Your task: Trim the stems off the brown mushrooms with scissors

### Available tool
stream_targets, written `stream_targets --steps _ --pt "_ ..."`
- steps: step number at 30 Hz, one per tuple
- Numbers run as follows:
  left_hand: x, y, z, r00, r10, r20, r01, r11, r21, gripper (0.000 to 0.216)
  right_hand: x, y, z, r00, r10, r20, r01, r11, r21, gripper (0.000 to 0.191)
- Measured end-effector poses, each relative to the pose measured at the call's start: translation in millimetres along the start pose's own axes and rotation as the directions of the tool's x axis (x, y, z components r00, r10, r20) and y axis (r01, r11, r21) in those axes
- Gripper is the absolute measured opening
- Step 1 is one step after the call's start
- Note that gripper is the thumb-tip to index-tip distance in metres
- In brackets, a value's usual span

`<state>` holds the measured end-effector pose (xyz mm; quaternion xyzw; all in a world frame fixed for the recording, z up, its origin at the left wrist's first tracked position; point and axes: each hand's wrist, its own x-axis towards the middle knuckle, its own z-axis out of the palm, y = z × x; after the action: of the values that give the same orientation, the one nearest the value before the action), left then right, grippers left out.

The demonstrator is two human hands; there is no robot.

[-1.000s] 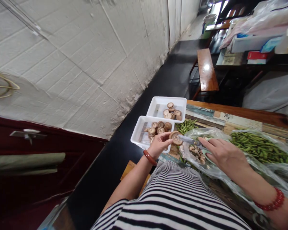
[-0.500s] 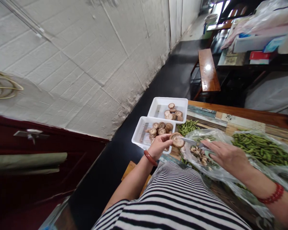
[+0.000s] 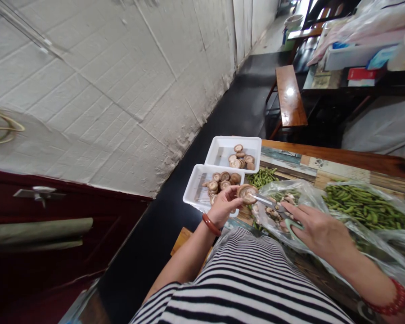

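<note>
1. Against half a second ago, the scissors [image 3: 266, 202] show more plainly; their blades, thin and blurred before, now present a bright broad side, and a pale green handle loop [image 3: 288, 225] stands out below the right hand [image 3: 319, 222], where little of it showed earlier.
2. The shiitake mushroom [image 3: 245, 193] has tipped a little; its underside looked rounder to the camera then and makes a flatter oval now; the left hand [image 3: 224, 206] keeps the same pinch on its left rim.
3. More pale stem pieces [image 3: 289, 198] now show beyond the scissors, in the clear plastic bag [image 3: 311, 190].
4. The scissors' long axis slants across the space between the hands; the tips point left and slightly away from the person, at the mushroom's underside, and the handles lie right and nearer the body; whether the tips touch the mushroom, I cannot tell.
5. The mushroom's pale underside faces up toward the camera; it is held above the table's edge, just right of the near white tray [image 3: 192, 191].
6. The hands are apart; the left has thumb and fingers closed on the mushroom, the right is wrapped around the scissors' handles.
</note>
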<state>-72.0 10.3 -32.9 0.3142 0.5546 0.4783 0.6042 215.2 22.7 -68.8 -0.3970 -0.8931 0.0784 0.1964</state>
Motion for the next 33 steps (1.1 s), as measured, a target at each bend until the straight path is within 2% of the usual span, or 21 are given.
stream_targets --steps 5,9,13,18,22,27,30,33 --pt "1 0 -4 1.000 -0.020 0.002 0.020 0.991 0.130 0.062 6 4 -10 0.995 -0.101 -0.010 0.098 0.985 -0.139 0.052" --pt "2 5 -9 0.994 -0.024 0.104 -0.004 0.965 0.262 0.059 16 11 -25 0.981 -0.191 -0.020 0.182 0.958 -0.222 0.054" --pt "1 13 -7 0.983 -0.015 0.183 -0.050 0.936 0.348 0.055 25 15 -38 0.969 -0.246 -0.007 0.237 0.941 -0.243 0.053" --pt "-1 19 -3 0.977 -0.028 0.212 -0.061 0.912 0.405 0.047 31 22 -41 0.955 -0.293 0.045 0.294 0.919 -0.264 0.051" --pt "0 19 -1 0.976 -0.030 0.218 -0.067 0.904 0.422 0.044 34 27 -41 0.947 -0.310 0.082 0.320 0.910 -0.262 0.053" --pt "1 19 3 0.979 0.002 0.204 -0.089 0.904 0.417 0.043 34 27 -37 0.944 -0.316 0.093 0.329 0.897 -0.294 0.044" --pt "0 19 3 0.981 -0.022 0.192 -0.054 0.923 0.382 0.044 30 29 -29 0.945 -0.311 0.100 0.327 0.902 -0.282 0.047" --pt "-1 17 1 0.985 -0.051 0.163 -0.004 0.948 0.319 0.047 22 32 -19 0.946 -0.321 0.048 0.323 0.918 -0.231 0.048"
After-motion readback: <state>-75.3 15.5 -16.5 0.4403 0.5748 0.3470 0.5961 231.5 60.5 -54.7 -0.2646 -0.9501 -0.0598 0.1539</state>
